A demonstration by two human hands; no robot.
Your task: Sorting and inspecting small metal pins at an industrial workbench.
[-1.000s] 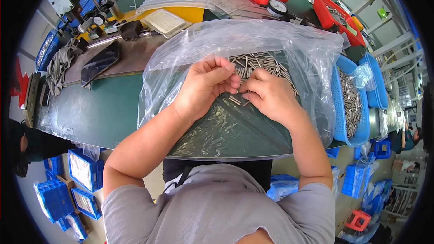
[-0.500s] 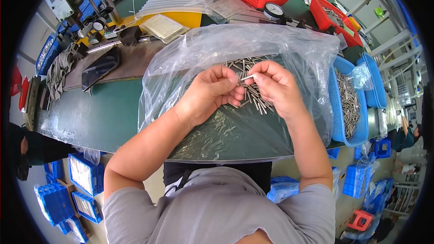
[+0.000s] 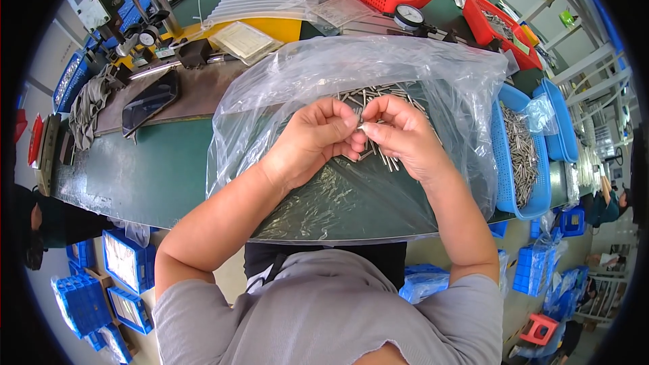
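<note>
My left hand (image 3: 312, 134) is closed in a pinch over the middle of a clear plastic bag (image 3: 270, 88) spread on the table; what its fingertips grip, if anything, is hidden. My right hand (image 3: 407, 136) meets it there, thumb and forefinger closed on a small metal pin (image 3: 362, 126). Only a bright bit of that pin shows between the two hands. Beneath and behind the fingers lies a loose heap of similar metal pins (image 3: 390, 161), partly covered by my hands.
A blue basket (image 3: 503, 162) of metal pins stands to the right, another blue basket (image 3: 560, 125) beside it. Red baskets (image 3: 426, 1) and a dial gauge (image 3: 409, 17) are at the back. At left lie a phone (image 3: 152, 101) and a grey glove (image 3: 89, 111).
My right hand has moved slightly left, bringing the pin up against my left fingertips, so less of it shows. My left hand has hardly moved.
</note>
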